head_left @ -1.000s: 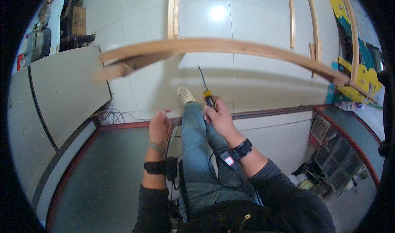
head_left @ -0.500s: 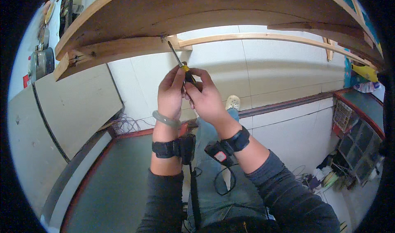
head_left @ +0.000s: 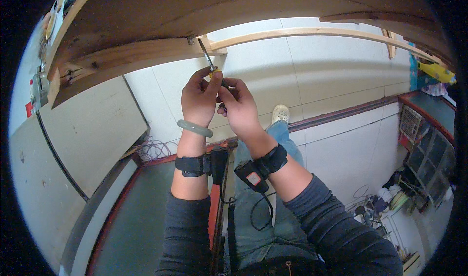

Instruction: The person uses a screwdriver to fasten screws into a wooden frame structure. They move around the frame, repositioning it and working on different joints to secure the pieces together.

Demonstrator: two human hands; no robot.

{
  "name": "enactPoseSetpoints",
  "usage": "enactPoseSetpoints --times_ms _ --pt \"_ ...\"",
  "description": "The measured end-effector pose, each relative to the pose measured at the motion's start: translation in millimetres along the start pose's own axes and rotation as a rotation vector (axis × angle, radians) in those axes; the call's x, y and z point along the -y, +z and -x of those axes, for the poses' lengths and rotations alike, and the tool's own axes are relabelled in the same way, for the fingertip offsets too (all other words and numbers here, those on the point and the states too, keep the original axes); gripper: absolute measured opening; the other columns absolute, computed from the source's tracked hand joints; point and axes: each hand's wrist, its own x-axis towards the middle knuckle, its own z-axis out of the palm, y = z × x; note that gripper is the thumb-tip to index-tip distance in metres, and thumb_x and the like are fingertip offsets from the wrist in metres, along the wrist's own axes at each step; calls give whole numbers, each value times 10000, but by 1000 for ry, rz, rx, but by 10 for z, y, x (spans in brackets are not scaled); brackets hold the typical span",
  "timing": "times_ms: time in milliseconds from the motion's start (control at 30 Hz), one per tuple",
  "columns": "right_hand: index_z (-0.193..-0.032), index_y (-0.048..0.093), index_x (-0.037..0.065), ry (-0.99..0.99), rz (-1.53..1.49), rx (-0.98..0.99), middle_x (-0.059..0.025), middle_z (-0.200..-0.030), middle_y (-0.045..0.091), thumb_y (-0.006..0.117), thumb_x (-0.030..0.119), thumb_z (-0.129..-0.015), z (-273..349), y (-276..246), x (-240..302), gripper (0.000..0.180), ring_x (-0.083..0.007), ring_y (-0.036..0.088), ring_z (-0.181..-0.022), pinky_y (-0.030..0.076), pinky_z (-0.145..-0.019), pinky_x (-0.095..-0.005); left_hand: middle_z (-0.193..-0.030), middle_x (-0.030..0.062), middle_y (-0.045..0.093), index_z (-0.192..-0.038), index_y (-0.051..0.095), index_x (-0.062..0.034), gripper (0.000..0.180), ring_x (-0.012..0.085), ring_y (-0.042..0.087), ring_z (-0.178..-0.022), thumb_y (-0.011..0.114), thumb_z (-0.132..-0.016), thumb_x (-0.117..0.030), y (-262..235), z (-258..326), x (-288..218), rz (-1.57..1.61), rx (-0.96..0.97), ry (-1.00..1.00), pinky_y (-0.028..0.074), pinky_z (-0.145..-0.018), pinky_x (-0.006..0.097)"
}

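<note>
A screwdriver with a metal shaft and a yellow-and-black handle points up and slightly left. My left hand is closed around the yellow front part of its handle. My right hand pinches the rear of the handle, and the fingers of both hands cover most of it. The tip sits close to a small dark metal piece in the corner where a thick wooden rail meets a brown board. Whether the tip touches anything, I cannot tell.
A thin wooden bar runs right from the corner. Below lies a white tiled floor. Grey panels stand at left, with tangled wires beside them. A crate and clutter lie at right.
The view has shifted slightly, and the board fills more of the top. My hands have drawn a little left, and their fingers now hide more of the screwdriver's black handle.
</note>
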Motion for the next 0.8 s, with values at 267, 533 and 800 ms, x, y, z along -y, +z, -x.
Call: enactPoseSetpoints --times_ms 267,533,800 --pt "-1081 470 16 -51 -65 -13 -57 -848 573 519 153 -883 -89 37 -97 245 -86 527 -651 408 -507 -206 -527 27 524 -1033 606 11 381 77 489 -471 631 -812 -298 -32 -74 7 -104 -39 114 366 -439 233" --pt "-1048 481 15 -66 -45 -20 -68 -793 578 519 132 -873 -113 37 -118 214 -100 532 -627 447 -521 -235 -661 69 601 -1025 607 0 320 94 530 -562 613 -832 -254 -44 -87 17 -182 -31 50 408 -499 241" --pt "-1054 474 24 -211 160 -92 -88 -797 592 538 96 -854 -97 80 -158 222 -143 570 -647 479 -573 -273 -580 22 546 -1046 593 32 336 65 486 -518 608 -834 -228 -47 -134 96 -52 -4 141 380 -469 223"
